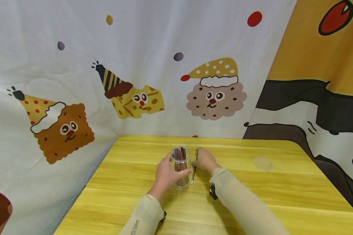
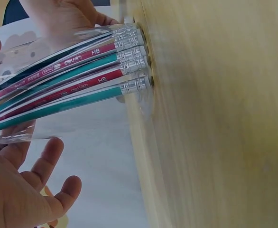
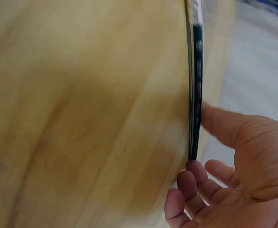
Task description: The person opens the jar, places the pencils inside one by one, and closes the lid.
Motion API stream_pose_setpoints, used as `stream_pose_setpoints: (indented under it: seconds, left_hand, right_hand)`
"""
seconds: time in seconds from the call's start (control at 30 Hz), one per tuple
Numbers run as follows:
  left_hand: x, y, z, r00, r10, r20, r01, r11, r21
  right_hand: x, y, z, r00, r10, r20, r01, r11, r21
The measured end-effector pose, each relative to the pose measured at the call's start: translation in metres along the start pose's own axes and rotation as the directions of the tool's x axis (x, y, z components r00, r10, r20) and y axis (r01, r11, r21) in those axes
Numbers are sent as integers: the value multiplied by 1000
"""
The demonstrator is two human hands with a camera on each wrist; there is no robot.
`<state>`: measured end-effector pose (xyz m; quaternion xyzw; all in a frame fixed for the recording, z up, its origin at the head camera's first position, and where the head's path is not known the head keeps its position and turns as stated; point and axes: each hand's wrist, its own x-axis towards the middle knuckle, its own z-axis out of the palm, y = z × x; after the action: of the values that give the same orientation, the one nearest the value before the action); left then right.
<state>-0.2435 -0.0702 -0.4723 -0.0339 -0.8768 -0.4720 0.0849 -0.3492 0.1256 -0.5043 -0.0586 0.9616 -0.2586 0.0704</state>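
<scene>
A clear plastic jar [image 1: 182, 187] stands upright on the table, filled with several red, green and dark pencils [image 2: 68, 90], their eraser ends down. My left hand [image 1: 166, 174] grips the jar from its left side, thumb across the front and fingers partly hidden behind the plastic. Just right of the jar, a dark pencil [image 1: 193, 175] lies on the tabletop. My right hand [image 1: 206, 160] is at the pencil's far end. In the right wrist view, the thumb [image 3: 219, 121] touches one side of that pencil and curled fingertips meet its end.
A round transparent lid [image 1: 263, 164] lies flat on the right part of the wooden table [image 1: 129, 182]. Behind the table's back edge hangs a cloth [image 1: 153, 42] printed with cartoon biscuits.
</scene>
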Motion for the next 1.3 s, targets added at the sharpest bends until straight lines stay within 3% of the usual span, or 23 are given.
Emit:
stream_pose_setpoints:
  seconds: [0.2,0.33,0.47,0.6,0.7,0.77,0.9,1.0,1.13,1.2,1.3]
  left_hand:
    - [0,-1,2,1000,-3,10,3,1000,-13]
    - [-1,-2,1,1000,-21,3,21,1000,-8]
    - [-1,-1,1,1000,-24,5,24,1000,9]
    - [-1,0,1,1000,-15,14,15,1000,3]
    - [-1,-1,1,1000,-11,18,11,1000,-10]
    - [-1,-1,0,1000,-7,20,7,1000,-19]
    - [-2,-2,0,1000,0,20,0,1000,-13]
    - [-1,-3,-2,1000,4,15,-4,1000,-3]
    - [0,-3,-2,1000,12,24,-12,1000,9]
    - [0,-3,-2,999,21,28,-21,1000,7]
    - [0,-3,-2,999,36,25,-36,999,-7]
  right_hand:
    - [-5,9,-8,999,-32,34,35,996,-79]
    - [-12,16,-18,989,-114,94,127,981,-149]
    - [-21,21,-32,980,-154,128,163,985,-59]
    - [-31,16,-65,978,-206,7,205,975,81]
    - [-44,-2,-99,950,-268,-158,290,947,139]
    - [-56,-20,-119,910,-303,-283,365,910,198]
    - [-83,-56,-143,777,-379,-502,548,800,245]
    - [-96,-78,-142,659,-469,-589,681,704,201]
    - [-101,-91,-131,519,-560,-646,795,593,124]
    - [-103,-94,-129,471,-570,-673,822,560,102]
    - [-105,-98,-129,422,-574,-702,848,523,82]
